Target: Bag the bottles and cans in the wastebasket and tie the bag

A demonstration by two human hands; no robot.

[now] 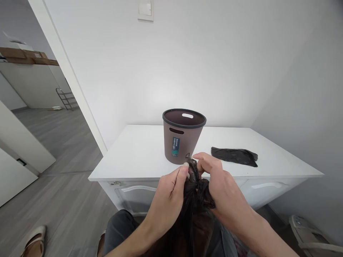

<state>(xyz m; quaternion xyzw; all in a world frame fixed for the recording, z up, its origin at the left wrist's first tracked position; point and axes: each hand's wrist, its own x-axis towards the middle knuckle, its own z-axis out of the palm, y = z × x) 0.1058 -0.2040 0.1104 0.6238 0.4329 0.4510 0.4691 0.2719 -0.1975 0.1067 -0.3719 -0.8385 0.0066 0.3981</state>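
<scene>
A dark, thin plastic garbage bag (197,217) hangs in front of me over my lap, its top gathered and twisted into what looks like a knot. My left hand (170,194) pinches the gathered neck from the left, thumb on top. From the right, my right hand (218,178) grips the same bunched plastic, its fingers curled and partly hidden behind it. Just beyond both hands stands a brownish-mauve trash can (183,141) with a dark rim, handle slots and a label. A folded black garbage bag (234,156) lies flat to its right.
The trash can and folded bag rest on a white cabinet top (134,157) against a wall. A doorway opens at left, with a white door (18,157) and a small metal rack (66,98) beyond. A shoe (34,241) shows on the floor; a light-coloured object (308,228) stands lower right.
</scene>
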